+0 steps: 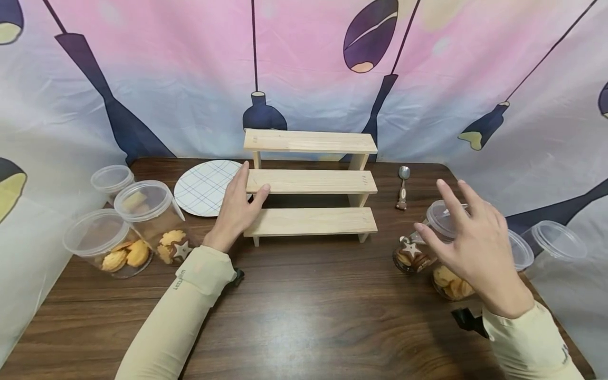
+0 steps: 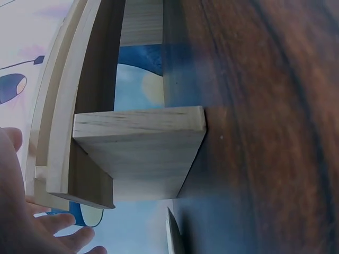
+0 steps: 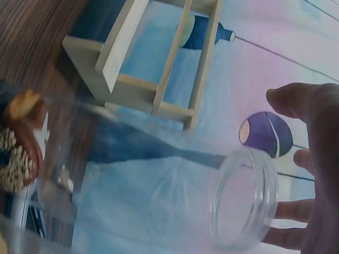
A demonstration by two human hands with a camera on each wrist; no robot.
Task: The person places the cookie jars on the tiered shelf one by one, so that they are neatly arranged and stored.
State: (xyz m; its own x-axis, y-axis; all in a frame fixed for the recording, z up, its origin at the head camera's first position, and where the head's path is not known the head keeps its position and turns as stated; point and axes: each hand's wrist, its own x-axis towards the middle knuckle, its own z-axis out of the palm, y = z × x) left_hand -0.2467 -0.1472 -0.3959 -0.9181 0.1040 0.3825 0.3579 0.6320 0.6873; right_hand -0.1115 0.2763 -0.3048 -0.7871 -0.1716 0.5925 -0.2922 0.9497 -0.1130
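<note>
1. The three-tier wooden shelf (image 1: pixel 311 182) stands mid-table, toward the far side; it is probably light and stiff, best lifted by both ends.
2. Left hand (image 1: pixel 235 208): fingers extended, gripping nothing, at the shelf's left end; contact cannot be told.
3. Right hand (image 1: pixel 480 250): fingers spread, holding nothing, above the right cookie jars (image 1: pixel 414 259). Those look smooth, likely slippery; grasp the body, not the lid, as cookies may crumble.
4. Counts: one shelf, one checked plate (image 1: pixel 208 188), one spoon (image 1: pixel 403 188), three left cookie jars (image 1: pixel 151 221), at least three right lids (image 1: pixel 559 239).
</note>
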